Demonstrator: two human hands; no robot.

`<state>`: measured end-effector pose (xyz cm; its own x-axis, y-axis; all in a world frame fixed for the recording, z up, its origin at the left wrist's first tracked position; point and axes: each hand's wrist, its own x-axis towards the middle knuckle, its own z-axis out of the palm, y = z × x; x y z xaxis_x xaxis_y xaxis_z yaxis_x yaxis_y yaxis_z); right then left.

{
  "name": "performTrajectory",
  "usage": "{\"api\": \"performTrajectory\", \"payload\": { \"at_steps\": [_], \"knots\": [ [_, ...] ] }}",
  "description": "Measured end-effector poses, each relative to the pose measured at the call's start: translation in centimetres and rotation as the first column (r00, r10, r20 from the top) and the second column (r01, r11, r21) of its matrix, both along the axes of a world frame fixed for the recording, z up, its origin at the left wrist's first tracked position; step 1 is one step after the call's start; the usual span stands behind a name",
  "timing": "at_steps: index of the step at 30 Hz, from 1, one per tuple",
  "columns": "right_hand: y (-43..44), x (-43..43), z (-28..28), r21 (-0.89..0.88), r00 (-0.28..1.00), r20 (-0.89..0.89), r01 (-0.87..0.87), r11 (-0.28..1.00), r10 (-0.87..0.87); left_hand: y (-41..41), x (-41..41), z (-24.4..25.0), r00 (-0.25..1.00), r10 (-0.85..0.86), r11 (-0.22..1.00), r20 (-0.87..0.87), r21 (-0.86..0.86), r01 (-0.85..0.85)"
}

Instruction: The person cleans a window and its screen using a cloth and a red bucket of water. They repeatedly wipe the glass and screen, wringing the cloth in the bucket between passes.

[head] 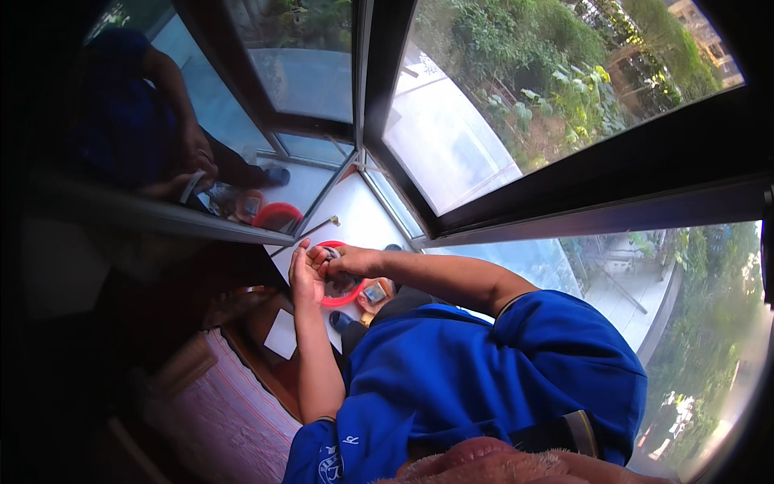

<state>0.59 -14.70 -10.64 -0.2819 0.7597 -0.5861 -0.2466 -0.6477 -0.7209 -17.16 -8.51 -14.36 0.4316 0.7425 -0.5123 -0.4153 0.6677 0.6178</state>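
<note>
Both of my hands meet above a red plastic basin [338, 300] on the white floor. My left hand [307, 275] is raised with the palm turned inward and its fingers bent towards the other hand. My right hand [354, 263] grips a small greyish object [332, 254] with dark marks, close against the left fingers. What that object is cannot be made out. Whether the left fingers also hold it is hidden. Something dark lies inside the basin, mostly covered by the hands. Beside the basin is a packet [375, 294] in clear plastic, on a reddish bag.
Dark-framed window panes [417, 121] stand around me, and the left glass reflects my body. A thin stick [320, 226] with a pale end lies beyond the basin. Near my foot are a blue slipper [340, 320] and a white flat piece [281, 334]. Striped pink cloth [248, 393] is lower left.
</note>
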Motion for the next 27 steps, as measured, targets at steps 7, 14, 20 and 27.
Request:
{"api": "performTrajectory", "payload": {
  "at_steps": [7,14,20,27],
  "knots": [
    [-2.5,0.9,0.6,0.056,0.92,0.315,0.229,0.972,-0.235,0.7,1.2,-2.9,0.825,-0.11,0.774,-0.554,0.473,0.421],
    [-1.8,-3.3,1.7,0.309,0.861,0.444,0.112,0.945,-0.247,-0.9,-2.7,-4.5,0.862,-0.346,0.902,-0.369,0.12,0.414],
    [-3.1,-4.7,3.0,0.256,0.792,0.574,0.066,0.964,-0.207,-2.8,-3.7,1.3,0.858,0.139,0.852,-0.494,0.501,0.151],
    [-3.4,-5.3,0.6,-0.06,0.885,-0.24,0.397,0.916,-0.4,-5.9,-3.5,1.8,0.991,-0.13,0.988,-0.026,0.085,0.131]
  ]
}}
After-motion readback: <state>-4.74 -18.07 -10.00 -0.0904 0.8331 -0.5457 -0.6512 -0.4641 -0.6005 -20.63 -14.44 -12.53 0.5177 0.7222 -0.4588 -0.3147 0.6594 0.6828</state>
